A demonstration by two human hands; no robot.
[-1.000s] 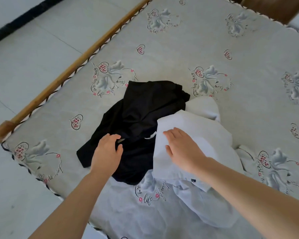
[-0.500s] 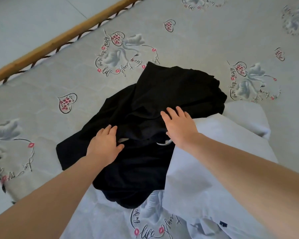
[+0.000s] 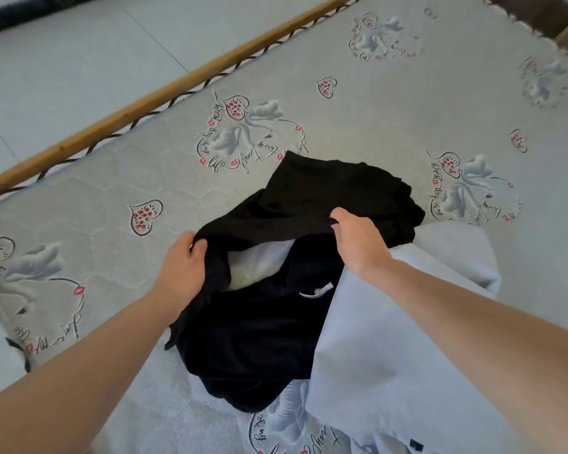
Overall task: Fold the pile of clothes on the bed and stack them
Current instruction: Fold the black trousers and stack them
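Clearly the person has picked the black garment (image 3: 309,244) as the first piece to deal with. It lies in a crumpled heap near the middle of the bed (image 3: 118,178), its right edge touching and partly tucked under a pale blue garment (image 3: 391,348) that sprawls toward the near right corner. The left hand (image 3: 181,270) has its fingers curled round a bunched fold at the black cloth's left edge, thumb pressed against the fabric. The right hand (image 3: 358,240) pinches the upper layer further right, fingertips hooked under the fold. Between the two hands the top layer is raised, so that a gap opens beneath it and shows lighter cloth (whether lining or another piece, one cannot tell).

None of the folding is done yet, by the look of it; this seems to be the lift-and-shake stage. The risks follow from the tangle. Since the black piece overlaps the pale blue one, pulling it up may drag the blue cloth along or tip it toward the bed's near edge. Both grips also sit on an arbitrary bunch, not on shoulders or a hem, so the garment may hang twisted and need regripping. A white tag or drawstring (image 3: 317,290) lies near the overlap and could snag.
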